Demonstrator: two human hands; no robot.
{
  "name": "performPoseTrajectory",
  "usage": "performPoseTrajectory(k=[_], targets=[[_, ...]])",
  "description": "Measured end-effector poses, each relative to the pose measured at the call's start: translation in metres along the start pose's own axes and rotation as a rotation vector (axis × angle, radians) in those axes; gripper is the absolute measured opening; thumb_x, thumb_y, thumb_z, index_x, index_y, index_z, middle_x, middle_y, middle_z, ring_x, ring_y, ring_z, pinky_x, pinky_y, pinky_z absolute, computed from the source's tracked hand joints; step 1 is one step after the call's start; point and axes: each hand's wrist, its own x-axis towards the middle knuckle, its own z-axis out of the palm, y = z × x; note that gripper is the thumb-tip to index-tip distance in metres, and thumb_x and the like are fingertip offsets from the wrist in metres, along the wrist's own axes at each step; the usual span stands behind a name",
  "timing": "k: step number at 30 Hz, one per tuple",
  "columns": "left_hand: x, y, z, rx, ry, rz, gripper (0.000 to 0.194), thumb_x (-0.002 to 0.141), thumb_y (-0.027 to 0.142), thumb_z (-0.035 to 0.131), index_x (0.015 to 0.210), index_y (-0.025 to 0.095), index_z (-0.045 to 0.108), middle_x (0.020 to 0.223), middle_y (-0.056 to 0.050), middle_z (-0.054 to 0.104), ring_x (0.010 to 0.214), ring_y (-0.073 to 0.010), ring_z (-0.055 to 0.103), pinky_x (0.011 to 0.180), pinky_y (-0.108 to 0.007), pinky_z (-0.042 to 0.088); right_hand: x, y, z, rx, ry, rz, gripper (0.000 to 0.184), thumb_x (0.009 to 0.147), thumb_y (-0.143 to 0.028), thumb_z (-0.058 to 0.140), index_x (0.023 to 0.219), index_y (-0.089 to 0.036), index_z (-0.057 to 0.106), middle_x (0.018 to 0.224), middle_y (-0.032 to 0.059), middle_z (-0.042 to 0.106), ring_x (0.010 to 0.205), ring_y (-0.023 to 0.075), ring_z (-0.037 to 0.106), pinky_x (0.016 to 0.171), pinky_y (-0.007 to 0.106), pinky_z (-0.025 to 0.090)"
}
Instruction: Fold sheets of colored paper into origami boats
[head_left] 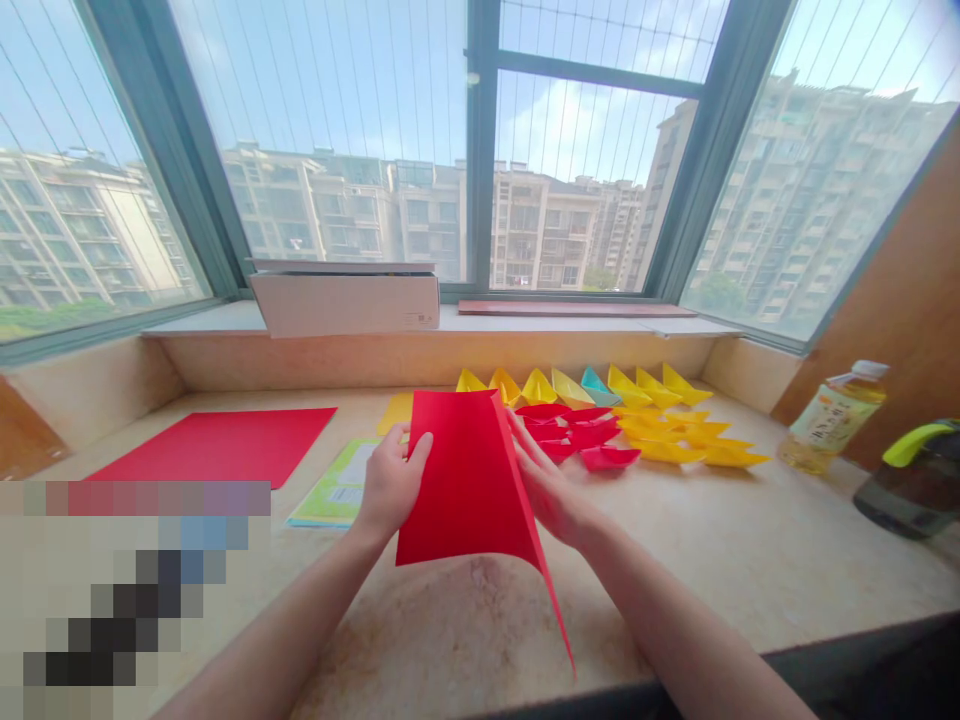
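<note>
A sheet of red paper [461,480] is raised above the countertop in front of me, bent along its right side so that a narrow flap hangs down. My left hand [394,480] is closed on its left edge, thumb on the front and fingers partly hidden behind. Against the outside of the right flap lie the straight fingers of my right hand [551,490]; its thumb is hidden. Just beyond the sheet are several red folded paper boats [611,458], with yellow boats [660,452] to their right. Behind them runs a row of yellow boats [538,387] including one teal boat [598,385].
Another red sheet [225,445] lies at the left, near a green-and-white packet [334,490] and some yellow paper [395,412]. A drink bottle [832,415] and a dark jug with a lime handle [911,480] stand right. A white box [345,303] is on the windowsill.
</note>
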Motion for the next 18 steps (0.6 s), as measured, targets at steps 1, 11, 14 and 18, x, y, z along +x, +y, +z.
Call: performPoseTrajectory(k=[1,11,14,18], targets=[[-0.002,0.002,0.001,-0.004,-0.015,0.018,0.034,0.083,0.049,0.062,0.101,0.02,0.061,0.072,-0.005,0.075,0.06,-0.0226,0.069,0.053,-0.028,0.048,0.001,0.001,0.002,0.032,-0.025,0.014,0.058,0.087,-0.049,0.067,0.139,-0.036,0.047,0.13,0.003,0.065,0.115,0.0254,0.063,0.094,0.043,0.053],[-0.028,0.022,0.013,-0.32,-0.282,0.134,0.038,0.093,0.054,0.046,0.099,0.02,0.064,0.097,-0.007,0.072,0.086,-0.0208,0.066,0.079,-0.03,0.052,0.01,-0.002,0.001,-0.022,0.131,0.022,0.053,0.085,-0.047,0.068,0.132,-0.028,0.054,0.12,0.0072,0.071,0.095,0.0282,0.072,0.077,0.039,0.06],[-0.032,0.024,0.014,-0.367,-0.349,0.107,0.044,0.094,0.057,0.042,0.107,0.021,0.063,0.097,-0.007,0.071,0.082,-0.0203,0.066,0.072,-0.03,0.052,0.01,0.0,-0.002,-0.071,0.179,0.018,0.07,0.081,-0.044,0.073,0.142,-0.03,0.042,0.119,0.0076,0.071,0.096,0.0291,0.072,0.077,0.041,0.061],[-0.035,0.023,0.015,-0.369,-0.405,0.09,0.042,0.093,0.057,0.045,0.112,0.023,0.061,0.086,-0.004,0.069,0.063,-0.0172,0.061,0.055,-0.027,0.047,0.01,0.004,0.0,-0.105,0.219,-0.033,0.091,0.08,-0.04,0.076,0.152,-0.033,0.022,0.127,0.0093,0.067,0.105,0.03,0.069,0.084,0.044,0.061]])
